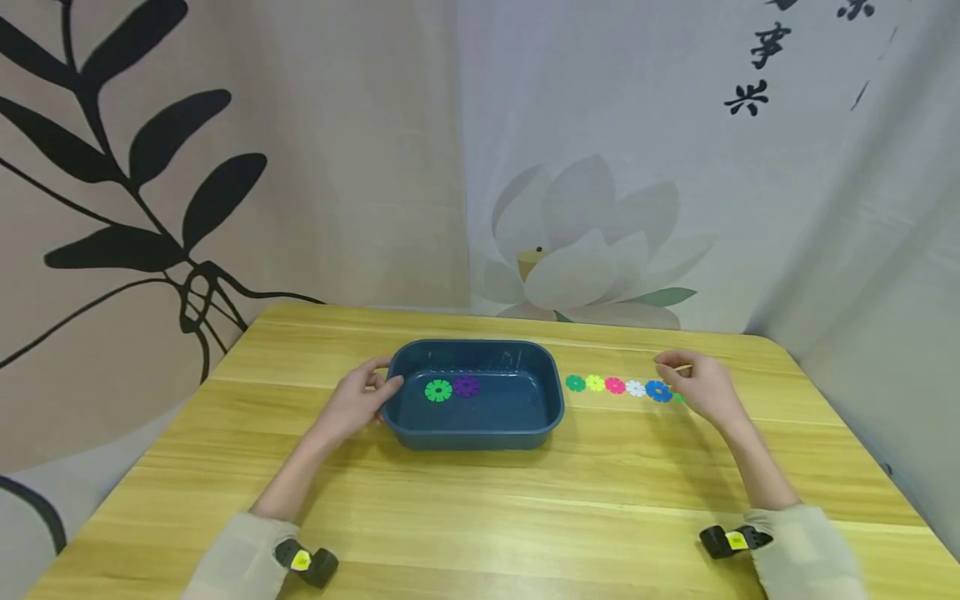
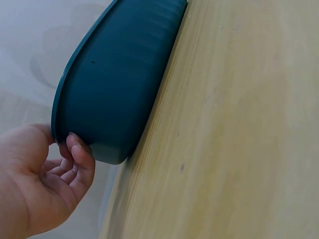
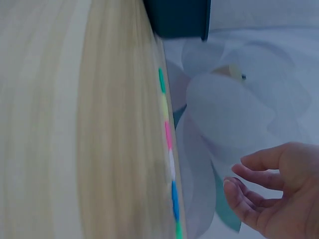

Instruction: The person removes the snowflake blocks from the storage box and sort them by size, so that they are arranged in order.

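Observation:
A dark blue plastic basin [image 1: 480, 440] stands on the table, its left end gripped by my left hand [image 1: 358, 396]. The thumb lies over the rim and the curled fingers are against the outer wall, as the left wrist view shows. Inside the basin lie a green snowflake disc [image 1: 438, 391] and a purple one [image 1: 467, 386]. My right hand [image 1: 703, 385] hovers over the right end of a row of discs, fingers loosely bent and nothing between them. Near it are a blue disc [image 1: 659, 391] and a green disc [image 1: 678, 398], the latter partly hidden by the hand.
Leftward along the row lie a white disc [image 1: 635, 388], a pink disc [image 1: 615, 386], a yellow disc [image 1: 595, 382] and a teal-green disc [image 1: 575, 383] close to the basin's right end. A printed curtain [image 1: 375, 167] hangs behind the wooden table [image 1: 465, 517].

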`<state>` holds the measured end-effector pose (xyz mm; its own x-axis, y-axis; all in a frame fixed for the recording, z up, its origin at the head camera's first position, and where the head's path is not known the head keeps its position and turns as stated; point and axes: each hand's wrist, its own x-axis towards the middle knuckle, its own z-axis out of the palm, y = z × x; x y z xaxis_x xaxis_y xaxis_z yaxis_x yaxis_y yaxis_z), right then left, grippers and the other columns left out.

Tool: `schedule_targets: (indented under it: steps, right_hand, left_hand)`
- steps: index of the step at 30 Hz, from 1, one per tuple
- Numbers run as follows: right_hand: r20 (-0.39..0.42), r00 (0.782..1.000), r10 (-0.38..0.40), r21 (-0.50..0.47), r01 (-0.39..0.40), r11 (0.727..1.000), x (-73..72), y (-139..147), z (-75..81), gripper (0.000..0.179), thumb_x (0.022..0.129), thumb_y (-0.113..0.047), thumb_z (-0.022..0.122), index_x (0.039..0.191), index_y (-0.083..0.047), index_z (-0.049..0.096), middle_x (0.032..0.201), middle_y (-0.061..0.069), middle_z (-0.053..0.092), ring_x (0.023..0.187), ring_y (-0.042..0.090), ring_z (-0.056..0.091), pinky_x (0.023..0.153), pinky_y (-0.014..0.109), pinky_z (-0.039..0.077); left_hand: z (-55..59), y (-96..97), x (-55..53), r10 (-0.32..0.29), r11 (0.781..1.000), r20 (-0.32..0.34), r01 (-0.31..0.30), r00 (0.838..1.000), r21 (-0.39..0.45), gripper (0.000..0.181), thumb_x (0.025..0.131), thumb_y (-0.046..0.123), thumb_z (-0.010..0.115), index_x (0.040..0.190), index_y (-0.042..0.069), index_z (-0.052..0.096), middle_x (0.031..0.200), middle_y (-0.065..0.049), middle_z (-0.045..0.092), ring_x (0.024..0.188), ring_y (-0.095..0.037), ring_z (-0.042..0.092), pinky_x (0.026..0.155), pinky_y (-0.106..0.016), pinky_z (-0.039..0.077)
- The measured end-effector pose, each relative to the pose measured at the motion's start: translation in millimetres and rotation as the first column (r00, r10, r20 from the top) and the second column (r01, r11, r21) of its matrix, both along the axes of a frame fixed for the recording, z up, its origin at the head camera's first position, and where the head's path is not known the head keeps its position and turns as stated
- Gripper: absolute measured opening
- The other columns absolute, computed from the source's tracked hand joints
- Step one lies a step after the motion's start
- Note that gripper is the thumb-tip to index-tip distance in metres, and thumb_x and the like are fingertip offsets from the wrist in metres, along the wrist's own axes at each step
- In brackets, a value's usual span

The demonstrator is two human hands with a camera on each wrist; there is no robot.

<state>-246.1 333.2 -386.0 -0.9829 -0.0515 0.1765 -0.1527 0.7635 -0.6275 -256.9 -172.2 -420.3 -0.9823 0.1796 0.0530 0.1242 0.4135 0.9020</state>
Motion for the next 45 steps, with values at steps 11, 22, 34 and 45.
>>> schedule_targets:
  steps: [11,22,34,45]
  right_hand:
    - [-0.026,0.996,0.082,-0.038,-0.083,0.996,-9.2,-50.9,10.3,0.028,0.103,-0.021,0.059,0.122,-0.002,0.069,0.114,0.017,0.069,0.095,0.036,0.069,0.069,0.034,0.054]
    - [-0.047,0.982,0.185,-0.099,-0.188,0.977,-21.4,-107.8,12.3,0.026,0.102,-0.016,0.062,0.122,-0.001,0.069,0.107,0.014,0.069,0.094,0.035,0.069,0.069,0.034,0.055]
    - [-0.069,0.958,0.279,-0.097,-0.285,0.954,-29.7,-176.0,9.7,0.023,0.098,-0.011,0.066,0.117,0.002,0.069,0.099,0.009,0.070,0.084,0.022,0.065,0.076,0.036,0.056]
    - [0.034,0.922,0.385,-0.085,-0.381,0.921,-42.8,-226.9,-9.0,0.027,0.097,-0.014,0.068,0.121,-0.001,0.068,0.106,0.008,0.072,0.091,0.022,0.068,0.081,0.036,0.056]
  left_hand:
    - [2.0,0.5,0.8,-0.005,1.000,0.005,0.005,1.000,-0.004,0.050,0.103,0.016,0.061,0.144,-0.007,0.043,0.079,-0.013,0.056,0.056,-0.018,0.057,0.050,-0.028,0.053]
    - [2.2,0.5,1.4,-0.001,1.000,0.005,0.002,1.000,-0.006,0.049,0.103,0.015,0.061,0.144,-0.007,0.044,0.079,-0.014,0.056,0.056,-0.018,0.057,0.050,-0.028,0.053]
    - [3.1,0.4,2.3,-0.001,1.000,0.003,0.001,1.000,-0.010,0.048,0.103,0.015,0.061,0.143,-0.006,0.045,0.077,-0.011,0.056,0.056,-0.019,0.057,0.050,-0.029,0.053]
    - [4.3,1.1,3.5,-0.003,1.000,0.014,0.003,1.000,-0.009,0.050,0.103,0.015,0.060,0.145,-0.006,0.043,0.081,-0.015,0.057,0.057,-0.018,0.056,0.051,-0.028,0.052]
